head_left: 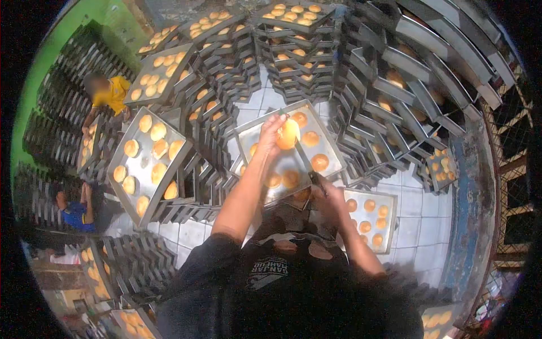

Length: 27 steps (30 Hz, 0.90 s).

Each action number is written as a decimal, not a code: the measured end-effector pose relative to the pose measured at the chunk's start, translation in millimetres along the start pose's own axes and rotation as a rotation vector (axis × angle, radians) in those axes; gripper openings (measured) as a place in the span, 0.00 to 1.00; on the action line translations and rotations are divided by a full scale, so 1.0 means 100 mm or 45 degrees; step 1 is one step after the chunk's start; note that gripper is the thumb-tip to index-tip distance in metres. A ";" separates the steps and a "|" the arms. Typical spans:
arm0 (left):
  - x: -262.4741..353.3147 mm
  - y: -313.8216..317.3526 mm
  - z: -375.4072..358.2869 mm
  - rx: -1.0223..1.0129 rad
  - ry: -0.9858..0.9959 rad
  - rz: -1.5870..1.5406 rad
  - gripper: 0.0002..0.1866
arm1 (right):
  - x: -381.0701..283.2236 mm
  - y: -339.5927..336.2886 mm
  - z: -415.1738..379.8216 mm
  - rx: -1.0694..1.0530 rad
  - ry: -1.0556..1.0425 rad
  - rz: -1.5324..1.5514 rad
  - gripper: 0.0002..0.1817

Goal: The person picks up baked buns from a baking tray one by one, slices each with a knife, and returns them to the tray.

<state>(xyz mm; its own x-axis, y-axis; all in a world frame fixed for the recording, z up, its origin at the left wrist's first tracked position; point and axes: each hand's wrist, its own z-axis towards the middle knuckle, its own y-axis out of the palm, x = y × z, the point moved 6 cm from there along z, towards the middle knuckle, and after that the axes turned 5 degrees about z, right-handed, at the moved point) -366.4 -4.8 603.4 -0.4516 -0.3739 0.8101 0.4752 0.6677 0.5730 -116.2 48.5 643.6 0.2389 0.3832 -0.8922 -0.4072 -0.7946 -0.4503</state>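
My left hand [271, 134] is wrapped round a golden-brown bun [288, 135], held up over a metal baking tray [327, 137]. A knife [304, 155] is in my right hand [332, 199], its handle gripped and its long narrow blade pointing up toward the bun. The blade's tip comes right to the bun's right side in this view. Several more buns [310, 139] sit on the tray beneath my hands, partly covered by my left forearm.
Stacks of trays with buns surround me. One tray [153, 186] tops the stack at left, another [389, 223] lies low at right. Tall stacked trays [415, 62] rise at far right. A person in yellow [117, 90] and a person in blue [76, 213] are at left.
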 end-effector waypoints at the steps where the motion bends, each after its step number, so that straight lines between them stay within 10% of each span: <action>1: 0.02 0.02 -0.04 -0.031 -0.061 0.031 0.09 | -0.01 0.03 -0.08 0.065 -0.137 0.128 0.22; 17: -0.73 -0.60 0.11 0.326 -0.314 0.154 0.22 | 0.77 0.66 0.27 -0.022 0.007 0.127 0.23; 19: -0.93 -0.76 0.10 0.188 0.427 1.316 0.25 | 0.87 0.91 0.59 -0.067 0.196 0.278 0.27; 21: -1.66 -1.33 0.24 0.501 -0.430 0.242 0.28 | 0.90 1.01 0.75 0.057 0.059 0.034 0.27; 24: -1.82 -1.40 0.34 0.513 -0.633 -0.193 0.28 | 1.34 1.29 0.55 0.000 0.282 0.231 0.24; 27: -1.94 -1.77 0.60 0.382 -0.468 0.288 0.29 | 1.43 1.27 -0.01 -0.125 0.584 0.226 0.20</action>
<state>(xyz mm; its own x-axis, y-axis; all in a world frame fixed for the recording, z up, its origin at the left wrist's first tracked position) -408.5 -11.7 336.8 -0.6236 0.0159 0.7816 0.3786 0.8809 0.2841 -133.3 2.1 458.3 0.5455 0.0087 -0.8381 -0.3971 -0.8779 -0.2675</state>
